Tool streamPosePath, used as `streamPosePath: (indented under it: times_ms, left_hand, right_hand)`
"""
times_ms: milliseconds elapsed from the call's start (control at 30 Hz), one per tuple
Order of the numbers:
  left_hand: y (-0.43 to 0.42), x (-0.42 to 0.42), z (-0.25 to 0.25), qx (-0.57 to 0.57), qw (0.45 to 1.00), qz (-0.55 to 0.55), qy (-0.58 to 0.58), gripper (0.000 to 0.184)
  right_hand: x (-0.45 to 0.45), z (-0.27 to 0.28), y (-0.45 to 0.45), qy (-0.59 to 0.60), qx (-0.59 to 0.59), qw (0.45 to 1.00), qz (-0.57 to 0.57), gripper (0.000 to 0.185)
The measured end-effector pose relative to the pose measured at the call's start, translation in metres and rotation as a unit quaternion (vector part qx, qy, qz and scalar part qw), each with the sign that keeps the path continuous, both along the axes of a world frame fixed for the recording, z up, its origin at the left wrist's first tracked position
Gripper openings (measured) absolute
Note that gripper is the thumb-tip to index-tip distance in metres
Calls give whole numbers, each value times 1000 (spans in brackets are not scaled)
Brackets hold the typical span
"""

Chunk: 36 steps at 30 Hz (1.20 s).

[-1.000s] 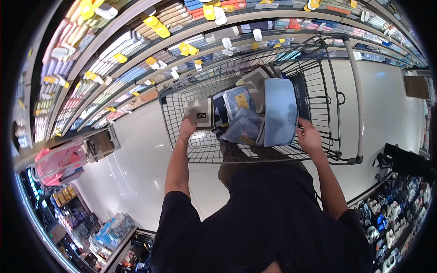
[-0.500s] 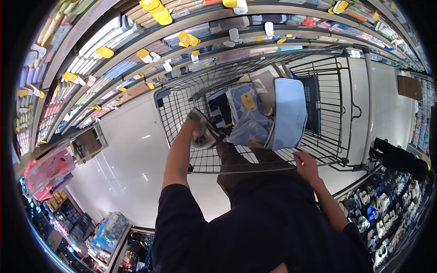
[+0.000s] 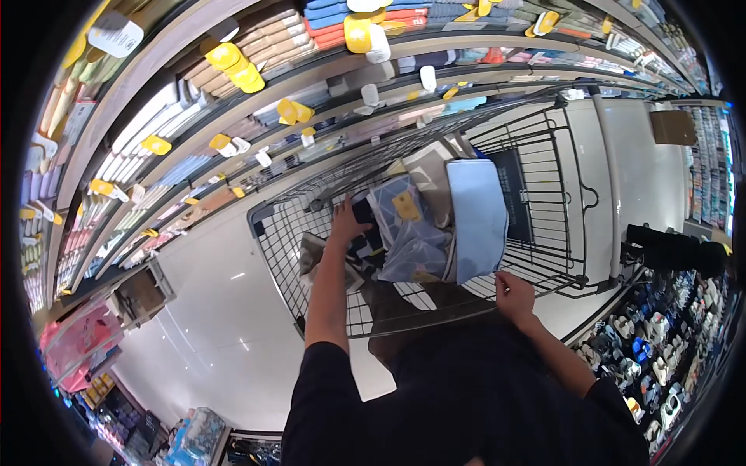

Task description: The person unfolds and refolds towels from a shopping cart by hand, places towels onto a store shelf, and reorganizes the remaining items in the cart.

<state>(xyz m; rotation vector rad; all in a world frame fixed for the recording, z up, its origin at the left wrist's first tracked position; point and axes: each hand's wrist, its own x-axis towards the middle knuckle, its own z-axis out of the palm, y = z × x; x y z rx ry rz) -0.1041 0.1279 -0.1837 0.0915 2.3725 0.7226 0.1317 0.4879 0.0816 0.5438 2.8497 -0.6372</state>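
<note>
My left hand (image 3: 350,223) is over the left end of the shopping cart, fingers apart, touching or just above a dark navy folded textile (image 3: 364,213). Under my left forearm lies a grey-beige folded item (image 3: 312,250), partly hidden by the arm. A blue-grey patterned textile in a clear bag (image 3: 406,252), with a yellow label, rests to the right of the navy one. Beside it is a light blue, pillow-like item (image 3: 478,221). My right hand (image 3: 516,297) has curled fingers close to that item's lower corner; what they pinch, if anything, is too small to make out.
The wire shopping cart (image 3: 579,194) stands directly before me, with a beige patterned item (image 3: 431,182) at its back. Shelves of folded textiles (image 3: 272,35) with yellow and white tags run along its far side. Shoes (image 3: 645,349) are displayed at lower right, and a cardboard box (image 3: 673,127) is farther off.
My left hand has let go of the grey-beige item, now lying in the cart's left end, and moved to the navy textile. The right hand stays by the light blue item's corner. The view has shifted.
</note>
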Motion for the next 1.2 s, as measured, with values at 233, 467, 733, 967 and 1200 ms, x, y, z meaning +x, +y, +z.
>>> streamPosePath:
  times_ms: [233, 467, 733, 967, 1200]
  left_hand:
    - [8, 0, 33, 59, 995, 26, -82, 60]
    - [-78, 14, 139, 354, 815, 422, -182, 40]
    - [-29, 57, 101, -83, 920, 66, 377, 60]
    - [41, 113, 25, -144, 983, 36, 112, 74]
    - [24, 106, -4, -117, 972, -72, -189, 67]
  right_hand:
    - [1, 1, 2, 15, -12, 1000, 5, 14]
    - [4, -3, 7, 15, 7, 999, 30, 12]
    - [-2, 2, 7, 19, -13, 999, 33, 13]
    - [-1, -2, 8, 13, -3, 1000, 22, 14]
    - [1, -4, 10, 14, 1, 999, 32, 14]
